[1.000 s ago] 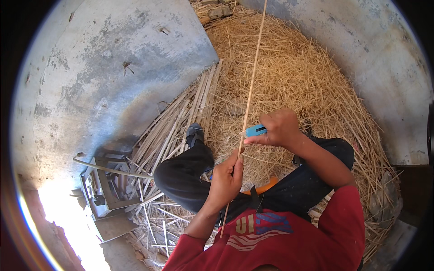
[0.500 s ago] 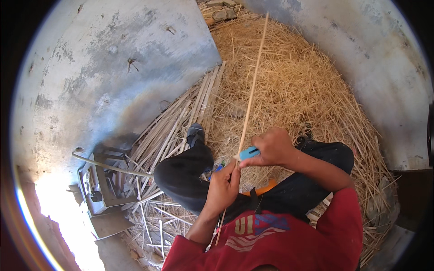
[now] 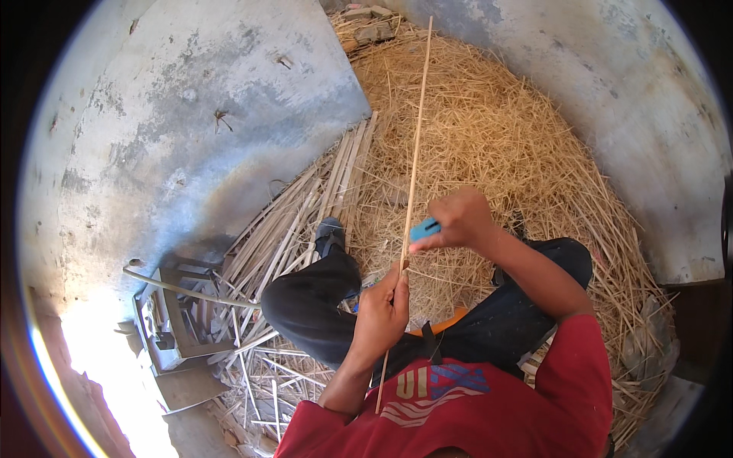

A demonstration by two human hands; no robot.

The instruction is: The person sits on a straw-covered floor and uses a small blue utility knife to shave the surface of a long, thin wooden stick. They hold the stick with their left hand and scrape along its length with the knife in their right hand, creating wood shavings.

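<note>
Over straw pile (image 3: 519,153) | left hand (image 3: 379,314) grips cane (image 3: 413,168) | right hand (image 3: 458,221) pinches blue tool (image 3: 424,229) against it

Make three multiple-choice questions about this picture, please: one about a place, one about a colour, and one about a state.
1. Where does the pile of loose straw lie?
A. ahead of the person, between the grey walls
B. on top of the small stand at the left
C. in the person's lap

2. What colour is the small tool in the right hand?
A. red
B. blue
C. yellow

3. How is the long thin stick held?
A. lying flat on the floor, untouched
B. broken into two pieces
C. gripped low by the left hand, pointing up and away

Answers:
1 A, the straw fills the floor beyond the knees.
2 B, a light blue piece shows between the fingers.
3 C, the left hand closes round the stick and the right hand presses the tool on it higher up.
</note>
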